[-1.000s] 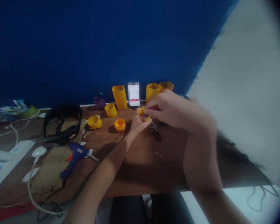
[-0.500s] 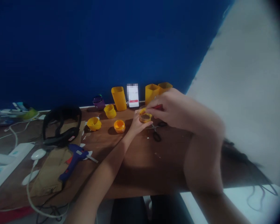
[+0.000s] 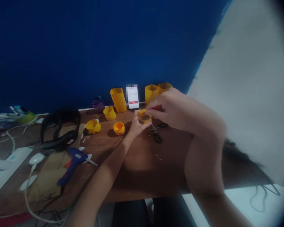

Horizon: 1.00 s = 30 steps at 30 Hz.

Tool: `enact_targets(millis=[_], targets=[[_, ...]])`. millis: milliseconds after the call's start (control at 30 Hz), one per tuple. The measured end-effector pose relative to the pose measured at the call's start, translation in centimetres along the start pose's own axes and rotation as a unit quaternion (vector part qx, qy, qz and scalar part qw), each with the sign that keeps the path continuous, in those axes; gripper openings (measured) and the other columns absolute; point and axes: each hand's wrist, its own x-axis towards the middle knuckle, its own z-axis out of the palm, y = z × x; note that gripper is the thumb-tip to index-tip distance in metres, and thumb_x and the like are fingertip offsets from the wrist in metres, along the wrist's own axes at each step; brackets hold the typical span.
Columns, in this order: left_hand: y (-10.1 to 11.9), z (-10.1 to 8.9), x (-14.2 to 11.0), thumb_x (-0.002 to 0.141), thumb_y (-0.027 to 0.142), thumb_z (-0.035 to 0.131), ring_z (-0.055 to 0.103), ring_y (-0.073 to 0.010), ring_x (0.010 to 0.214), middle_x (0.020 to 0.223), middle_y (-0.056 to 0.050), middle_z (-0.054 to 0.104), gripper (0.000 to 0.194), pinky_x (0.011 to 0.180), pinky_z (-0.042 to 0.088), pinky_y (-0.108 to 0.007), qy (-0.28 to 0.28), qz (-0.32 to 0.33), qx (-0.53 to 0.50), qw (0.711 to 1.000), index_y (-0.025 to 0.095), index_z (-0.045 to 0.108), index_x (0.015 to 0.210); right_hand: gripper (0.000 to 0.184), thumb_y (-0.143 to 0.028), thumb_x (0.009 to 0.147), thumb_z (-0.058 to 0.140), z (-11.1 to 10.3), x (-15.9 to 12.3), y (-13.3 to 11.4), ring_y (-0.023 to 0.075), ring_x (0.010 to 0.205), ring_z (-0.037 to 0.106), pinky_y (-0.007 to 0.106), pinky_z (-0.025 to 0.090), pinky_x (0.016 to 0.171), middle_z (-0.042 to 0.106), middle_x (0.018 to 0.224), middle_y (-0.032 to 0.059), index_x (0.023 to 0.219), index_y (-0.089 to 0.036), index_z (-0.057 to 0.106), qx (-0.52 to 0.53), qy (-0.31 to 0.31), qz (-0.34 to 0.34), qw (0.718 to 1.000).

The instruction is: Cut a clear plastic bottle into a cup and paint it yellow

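Observation:
My left hand (image 3: 136, 125) is closed around a small round cup (image 3: 146, 119), yellow at the rim and darker inside. Above its edge, my right hand (image 3: 161, 105) pinches a paintbrush with a red handle (image 3: 158, 107); the bristles are hard to make out. To the left of the cup is an open jar of orange-yellow paint (image 3: 119, 128). Black-handled scissors (image 3: 157, 137) lie open on the table, just right of my left hand. Two short yellow pots (image 3: 93, 126) (image 3: 109, 113) stand farther left.
Tall yellow containers (image 3: 118, 100) (image 3: 151, 94) line the blue wall, with a lit phone (image 3: 133, 97) between them. A purple cup (image 3: 97, 104) stands left of these. Black headphones (image 3: 60, 129), a blue glue gun (image 3: 73, 164), cardboard (image 3: 46, 176) and a power strip (image 3: 10, 167) occupy the left side.
The whole view has shifted slightly, so things on the table appear a little farther left. Both hands keep their hold, and the paintbrush stays at the cup's rim.

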Motion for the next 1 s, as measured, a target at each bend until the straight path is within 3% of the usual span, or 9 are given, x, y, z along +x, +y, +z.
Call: enact_targets(millis=[200,333,500,700,1000], targets=[[-0.7,-0.1,-0.2,0.066,0.028,0.083,0.065,-0.0193,0.108,0.124,-0.007,0.060,0.068,0.094,0.054,-0.038,0.007,-0.027,-0.026,0.999,0.026,0.039,0.119,0.031,-0.026,0.093,0.052,1.2,1.9,0.8,0.0089,0.058,0.037,0.027,0.025,0.056,0.047,0.061,0.0017,0.065,-0.015,0.058,-0.019,-0.024,0.002,1.000],[-1.4,-0.1,0.0,0.065,0.025,0.083,0.064,-0.0212,0.110,0.119,-0.008,0.063,0.064,0.095,0.054,-0.039,0.015,-0.052,-0.026,0.998,0.024,0.046,0.117,0.027,-0.026,0.092,0.054,0.8,1.2,0.4,0.0093,0.059,0.037,0.027,0.025,0.057,0.045,0.063,0.0013,0.068,-0.015,0.060,-0.016,-0.018,-0.009,1.000],[-1.3,-0.1,0.2,0.061,0.020,0.085,0.061,-0.0232,0.117,0.124,-0.008,0.062,0.065,0.103,0.048,-0.040,0.025,-0.034,0.003,0.999,0.024,0.051,0.116,0.025,-0.023,0.091,0.052,0.5,0.5,-0.1,0.0092,0.059,0.037,0.027,0.025,0.058,0.044,0.063,0.0010,0.069,-0.015,0.060,-0.019,-0.021,-0.013,1.000],[0.1,0.2,-0.1,0.067,0.027,0.082,0.062,-0.0238,0.114,0.115,-0.007,0.065,0.050,0.103,0.049,-0.042,-0.004,-0.001,0.009,1.000,0.022,0.057,0.110,0.027,-0.023,0.089,0.053,2.8,3.5,1.6,0.0094,0.056,0.037,0.029,0.023,0.054,0.053,0.066,0.0046,0.064,-0.015,0.059,-0.024,-0.040,0.014,0.999],[1.5,0.4,-0.5,0.063,0.017,0.083,0.060,-0.0231,0.114,0.122,-0.010,0.059,0.077,0.101,0.047,-0.040,0.031,-0.037,0.009,0.999,0.023,0.038,0.124,0.028,-0.021,0.088,0.053,1.0,1.0,0.1,0.0085,0.056,0.034,0.029,0.023,0.056,0.045,0.061,0.0015,0.061,-0.015,0.054,-0.025,-0.028,0.000,0.999]])
